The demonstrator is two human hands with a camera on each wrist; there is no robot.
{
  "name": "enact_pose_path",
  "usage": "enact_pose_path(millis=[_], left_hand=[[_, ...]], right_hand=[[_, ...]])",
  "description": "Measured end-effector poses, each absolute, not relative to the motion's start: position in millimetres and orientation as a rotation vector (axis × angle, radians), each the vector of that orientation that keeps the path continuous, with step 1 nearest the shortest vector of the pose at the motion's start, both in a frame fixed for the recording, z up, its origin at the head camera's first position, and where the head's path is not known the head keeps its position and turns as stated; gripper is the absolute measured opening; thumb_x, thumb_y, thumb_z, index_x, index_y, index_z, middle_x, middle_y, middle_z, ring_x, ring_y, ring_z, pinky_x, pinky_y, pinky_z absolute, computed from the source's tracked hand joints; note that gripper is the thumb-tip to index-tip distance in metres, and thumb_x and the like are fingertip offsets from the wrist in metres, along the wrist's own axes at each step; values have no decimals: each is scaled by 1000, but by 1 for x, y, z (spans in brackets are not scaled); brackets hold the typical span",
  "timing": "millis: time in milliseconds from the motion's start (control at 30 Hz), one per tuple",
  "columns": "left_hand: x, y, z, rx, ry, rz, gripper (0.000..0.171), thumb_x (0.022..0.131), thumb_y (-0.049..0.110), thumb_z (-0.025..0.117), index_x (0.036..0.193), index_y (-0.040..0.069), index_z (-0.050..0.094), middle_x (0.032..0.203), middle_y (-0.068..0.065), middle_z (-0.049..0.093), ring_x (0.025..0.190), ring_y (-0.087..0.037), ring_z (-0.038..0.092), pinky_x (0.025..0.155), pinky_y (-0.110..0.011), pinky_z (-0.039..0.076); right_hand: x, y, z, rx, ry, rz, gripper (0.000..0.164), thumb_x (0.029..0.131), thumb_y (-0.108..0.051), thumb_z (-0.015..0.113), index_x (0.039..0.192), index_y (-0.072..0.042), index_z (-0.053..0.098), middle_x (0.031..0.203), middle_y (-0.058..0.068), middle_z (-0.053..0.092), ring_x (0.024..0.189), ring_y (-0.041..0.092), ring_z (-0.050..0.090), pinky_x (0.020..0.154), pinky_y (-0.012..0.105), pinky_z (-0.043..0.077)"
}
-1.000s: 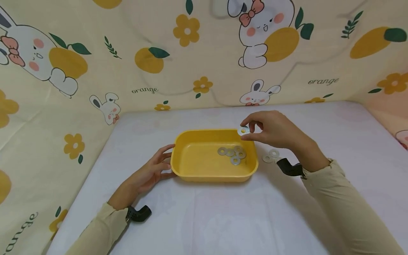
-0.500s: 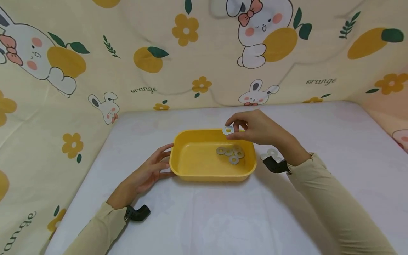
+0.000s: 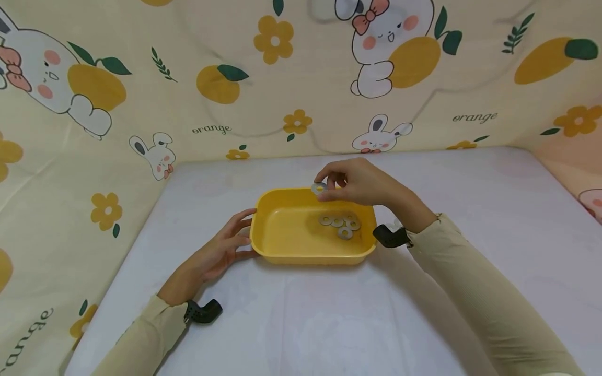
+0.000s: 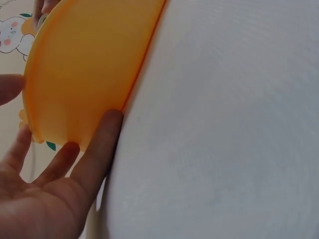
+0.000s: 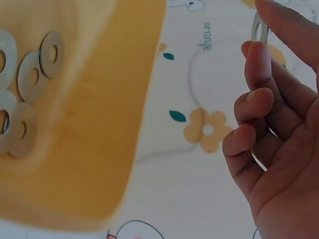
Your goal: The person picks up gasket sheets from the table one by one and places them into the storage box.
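Note:
A flat metal washer (image 3: 319,188) is pinched between the thumb and a finger of my right hand (image 3: 359,180), over the far rim of a yellow plastic tray (image 3: 287,260). In the right wrist view this washer (image 5: 259,27) is tilted nearly edge-on, and the other fingers are curled below it. Several more washers (image 3: 345,233) lie grouped on the tray's floor, right of its middle, some overlapping. My left hand (image 3: 221,253) touches the tray's left end. In the left wrist view its extended fingers (image 4: 102,149) rest against the tray's outer wall.
The tray stands on a table covered with a white cloth (image 3: 282,318). Behind and to the left hangs a cream curtain (image 3: 263,89) printed with rabbits and oranges. A black wrist camera (image 3: 391,236) on my right arm sits at the tray's right edge.
My right hand has moved left along the tray's far rim, carrying the washer. Loose washers on the cloth at the right are now hidden behind the right arm. My left hand has stayed put.

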State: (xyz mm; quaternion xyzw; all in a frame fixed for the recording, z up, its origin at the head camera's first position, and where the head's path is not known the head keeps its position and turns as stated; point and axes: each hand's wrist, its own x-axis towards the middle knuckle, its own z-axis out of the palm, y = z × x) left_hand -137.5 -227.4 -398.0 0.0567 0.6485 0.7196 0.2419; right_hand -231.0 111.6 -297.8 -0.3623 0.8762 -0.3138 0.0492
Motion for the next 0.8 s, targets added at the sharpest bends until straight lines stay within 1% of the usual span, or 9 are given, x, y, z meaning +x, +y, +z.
enact_pose_path(millis=[167, 300, 533, 667, 800], left_hand=[[-136, -227, -396, 134, 1798, 1953, 69, 96, 7, 51, 155, 26, 22, 163, -11, 17, 128, -26, 48, 110, -55, 45], [-136, -225, -395, 137, 1796, 1946, 69, 97, 8, 51, 156, 27, 21, 163, -11, 17, 130, -27, 47, 110, -54, 45], [-138, -225, -395, 149, 1793, 1951, 67, 97, 7, 50, 155, 26, 22, 162, -11, 18, 126, -25, 50, 109, -54, 46], [-137, -225, -396, 157, 1799, 1950, 68, 97, 7, 50, 156, 25, 21, 163, -12, 18, 124, -23, 51, 109, -53, 46], [-137, -225, -396, 156, 1803, 1948, 68, 97, 8, 51, 156, 26, 21, 163, -11, 18, 125, -23, 51, 108, -52, 47]], right_hand=[[-236, 102, -302, -1091, 2581, -985, 30, 85, -41, 76, 108, -21, 72, 82, -4, 64, 72, 16, 51, 61, 23, 38], [-239, 98, -307, -1117, 2565, -942, 30, 87, -40, 75, 109, -19, 72, 82, -3, 63, 71, 15, 51, 62, 24, 39], [-244, 92, -315, -1100, 2591, -864, 26, 87, -36, 76, 109, -23, 72, 82, -6, 64, 72, 15, 53, 65, 27, 43], [-246, 89, -316, -1026, 2578, -757, 39, 88, -39, 74, 121, -18, 70, 88, -3, 67, 79, 16, 56, 72, 29, 47], [-245, 89, -316, -966, 2582, -601, 49, 92, -45, 67, 131, -15, 65, 99, 0, 69, 88, 18, 59, 79, 31, 50]])
